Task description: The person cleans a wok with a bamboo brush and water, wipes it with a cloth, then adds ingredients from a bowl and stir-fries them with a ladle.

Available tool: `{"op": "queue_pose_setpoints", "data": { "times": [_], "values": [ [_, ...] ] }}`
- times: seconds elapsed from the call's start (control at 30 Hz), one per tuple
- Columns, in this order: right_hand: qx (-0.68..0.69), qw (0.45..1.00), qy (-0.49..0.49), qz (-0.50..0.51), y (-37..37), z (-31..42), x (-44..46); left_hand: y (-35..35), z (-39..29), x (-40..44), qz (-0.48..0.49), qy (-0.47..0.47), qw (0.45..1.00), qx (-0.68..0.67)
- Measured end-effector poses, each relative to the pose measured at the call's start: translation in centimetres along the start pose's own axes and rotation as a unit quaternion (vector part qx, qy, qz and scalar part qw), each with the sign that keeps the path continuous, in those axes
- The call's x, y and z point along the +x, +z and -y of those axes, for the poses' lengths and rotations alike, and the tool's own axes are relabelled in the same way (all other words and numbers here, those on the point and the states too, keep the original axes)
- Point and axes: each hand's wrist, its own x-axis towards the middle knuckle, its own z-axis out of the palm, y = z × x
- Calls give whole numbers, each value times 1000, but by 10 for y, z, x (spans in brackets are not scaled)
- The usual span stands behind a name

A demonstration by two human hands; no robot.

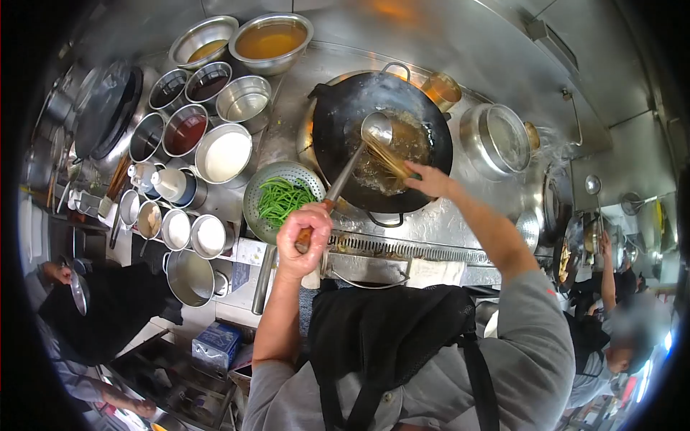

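My left hand [304, 237] is wrapped round the wooden end of a ladle [346, 174], whose metal bowl is over the wok. In my right hand [431, 181] is a bamboo wok brush [388, 158], its bristles at the ladle's bowl. Both are above a large black wok [334, 129] with bubbling brownish liquid [410, 140] in it. Left of the wok, green beans [282, 200] lie in a perforated metal strainer [255, 190] with a long handle.
Metal pots of sauces and white seasonings [224, 154] crowd the left side. Two wide bowls of yellowish liquid [272, 39] stand at the back. A round steel pot [496, 140] sits right of the wok. Co-workers are at far left and far right [596, 337].
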Motion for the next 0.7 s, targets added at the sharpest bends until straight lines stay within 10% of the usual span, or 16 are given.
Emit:
{"op": "queue_pose_setpoints", "data": {
  "times": [0.07,0.33,0.47,0.7],
  "values": [
    [-243,958,134,69,-66,47,-4,0,-5,1,-47,-31,998,-1],
    [-42,965,98,-240,-53,74,-10,-19,17,-19,-261,-69,953,-139],
    [-133,989,65,-3,-35,75,-1,-19,14,-15,-264,-80,948,-156],
    [-202,966,160,24,-41,74,-7,9,-6,-12,-139,-54,987,-61]
  ]
}}
